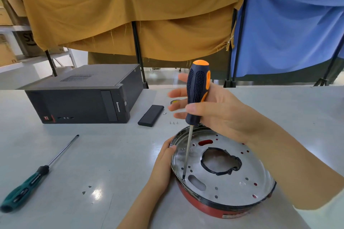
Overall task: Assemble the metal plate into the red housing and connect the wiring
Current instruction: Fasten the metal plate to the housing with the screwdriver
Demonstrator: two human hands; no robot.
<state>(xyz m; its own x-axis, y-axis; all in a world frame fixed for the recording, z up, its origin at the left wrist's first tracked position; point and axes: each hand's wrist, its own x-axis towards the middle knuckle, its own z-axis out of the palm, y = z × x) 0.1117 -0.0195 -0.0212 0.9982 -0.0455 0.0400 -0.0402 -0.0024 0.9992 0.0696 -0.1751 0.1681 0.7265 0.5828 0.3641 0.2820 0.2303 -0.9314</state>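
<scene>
Head view, lower right of the frame: round red housing [214,208] on a smooth, pale, glossy table [111,154], its shiny metal plate [232,180] seated inside the rim. Plate circular, mirror-bright, dotted with small round holes and oblong slots, some showing red beneath; large irregular centre cutout edged in black. Black band around the housing rim.

Right hand [219,111] above the plate, thumb and fingers wrapped loosely around the screwdriver [197,95], fingertips extended past the handle on its left. Handle thick, dark blue with dimpled rubber texture and orange inserts and cap. Thin steel shaft slanting down to the plate, tip set at a small hole near the plate's left edge.

Left hand [163,163] at the housing's left side, fingers curled over the rim, gripping it, thumb tip on the plate's edge.

Left of the frame: second screwdriver [35,176] lying flat, teal and black handle, long slim shaft pointing up-right. Small dark chips just beside a glare spot, centre bottom.

Middle left: matte black computer case [81,98] on its side, vent grille on top. Right of it a flat black rectangular block [150,115], then three small screws [173,122] in a row, near the housing's far edge.

Background: mustard cloth [130,15] and blue cloth [288,24] draped over black stands, edges frayed.
</scene>
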